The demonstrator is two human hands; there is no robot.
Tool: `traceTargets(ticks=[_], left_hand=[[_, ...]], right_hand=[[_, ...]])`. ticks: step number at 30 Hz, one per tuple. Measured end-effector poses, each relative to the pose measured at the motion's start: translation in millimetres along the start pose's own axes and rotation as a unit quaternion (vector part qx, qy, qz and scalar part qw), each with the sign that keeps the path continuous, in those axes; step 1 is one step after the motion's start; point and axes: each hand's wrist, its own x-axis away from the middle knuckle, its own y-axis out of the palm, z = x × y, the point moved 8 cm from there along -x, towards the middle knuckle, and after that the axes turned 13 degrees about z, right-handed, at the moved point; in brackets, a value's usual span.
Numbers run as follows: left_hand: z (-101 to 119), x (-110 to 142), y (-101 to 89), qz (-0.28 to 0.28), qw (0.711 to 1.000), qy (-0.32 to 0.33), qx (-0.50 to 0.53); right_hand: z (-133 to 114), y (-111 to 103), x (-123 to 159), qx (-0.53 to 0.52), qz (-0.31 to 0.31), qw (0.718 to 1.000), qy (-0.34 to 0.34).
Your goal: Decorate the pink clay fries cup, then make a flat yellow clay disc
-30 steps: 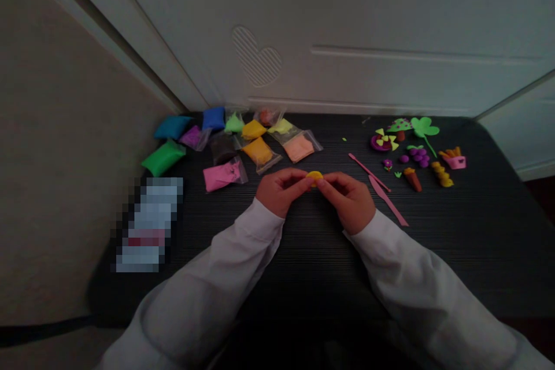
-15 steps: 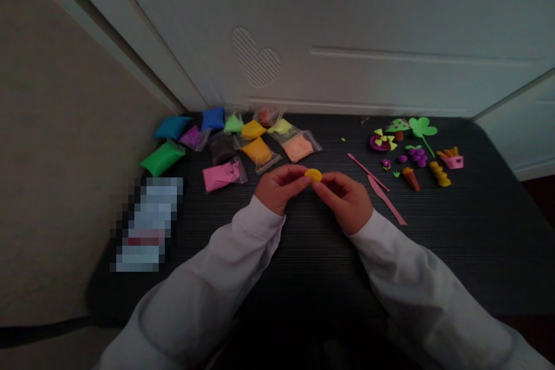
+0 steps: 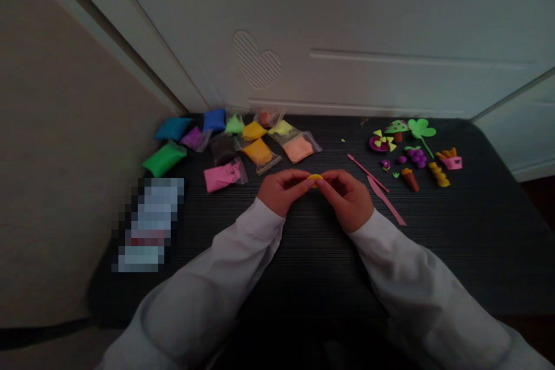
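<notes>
A small flat disc of yellow modelling clay [image 3: 315, 178] is pinched between both hands above the middle of the dark table [image 3: 312, 266]. My left hand [image 3: 281, 191] grips its left side with thumb and fingers. On its right side, my right hand [image 3: 348, 199] holds it the same way. The thumbs cover much of the lower part of the disc. Just right of my right hand lie two pink modelling tools, a thin stick [image 3: 366, 171] and a knife [image 3: 388, 201], touching each other.
Bags of coloured clay, among them pink [image 3: 222, 177], green [image 3: 165, 159] and peach [image 3: 298, 148], lie at the back left. A phone with a blurred screen [image 3: 151, 219] rests at the left. Small clay models, such as grapes [image 3: 417, 157] and a clover [image 3: 421, 128], stand at the right.
The yellow disc has tilted, so less of its face shows between the thumbs. Both hands have drawn slightly closer together and still hold it.
</notes>
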Motion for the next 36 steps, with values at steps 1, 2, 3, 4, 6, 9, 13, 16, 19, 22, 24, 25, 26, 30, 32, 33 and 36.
traceTargets(ticks=[1, 2, 3, 4, 6, 9, 13, 16, 19, 22, 24, 25, 26, 30, 32, 33, 36], left_hand=[[0.3, -0.5, -1.7, 0.008, 1.0, 0.001, -0.01], [0.5, -0.9, -3.0, 0.013, 1.0, 0.001, -0.017], [0.7, -1.0, -3.7, 0.016, 1.0, 0.003, -0.021], [0.8, -0.9, -3.7, 0.016, 1.0, 0.004, -0.022], [1.2, -0.2, -3.0, 0.015, 1.0, 0.009, -0.016], [2.1, 1.3, -1.2, 0.014, 1.0, 0.009, 0.001], [6.8, 1.8, -1.0, 0.017, 1.0, 0.015, 0.009], [6.3, 0.2, -2.3, 0.022, 0.999, 0.02, 0.012], [2.0, -1.9, -4.0, 0.034, 0.997, 0.03, 0.063], [-2.7, -2.9, -3.1, 0.034, 0.994, 0.03, 0.1], [-5.0, -2.6, -1.2, 0.027, 0.996, 0.015, 0.09], [-4.8, -2.0, -0.4, 0.023, 0.997, 0.01, 0.073], [-3.5, -1.3, 0.2, 0.019, 0.998, 0.01, 0.052], [5.5, 2.9, 2.5, 0.006, 0.998, 0.042, -0.04], [7.4, 4.4, 4.2, -0.005, 0.997, 0.052, -0.06], [7.1, 4.6, 4.5, -0.009, 0.997, 0.052, -0.06], [3.1, 2.5, 2.4, -0.008, 0.999, 0.032, -0.039]], right_hand=[[-0.9, 0.5, 0.2, 0.002, -0.003, 1.0, -0.003], [-2.0, 0.7, 0.3, 0.004, -0.004, 1.0, -0.006], [-3.1, 0.7, 0.4, 0.005, -0.004, 1.0, -0.008], [-4.1, 0.5, 0.4, 0.006, -0.004, 1.0, -0.01], [-6.0, -0.4, 0.1, 0.012, -0.002, 1.0, -0.015], [-7.4, -2.1, -0.2, 0.033, 0.001, 0.999, -0.024], [-7.8, -1.1, 0.7, 0.042, -0.01, 0.999, -0.032], [-7.6, 1.1, 1.3, 0.031, -0.018, 0.999, -0.033], [-5.4, 1.9, 1.0, 0.017, -0.017, 0.999, -0.023], [-3.1, 2.4, 0.9, 0.031, -0.02, 0.999, -0.019], [-3.0, 1.9, 0.9, 0.039, -0.018, 0.999, -0.021], [-3.2, 1.1, 0.8, 0.039, -0.013, 0.999, -0.022], [-3.3, 0.3, 0.7, 0.036, -0.008, 0.999, -0.022], [-1.6, -2.3, -0.8, 0.013, 0.013, 1.0, -0.01], [-0.2, -2.3, -1.4, 0.002, 0.015, 1.0, -0.003], [0.3, -2.3, -1.7, -0.001, 0.015, 1.0, -0.001], [1.7, -1.3, -2.1, -0.008, 0.008, 1.0, 0.009]])
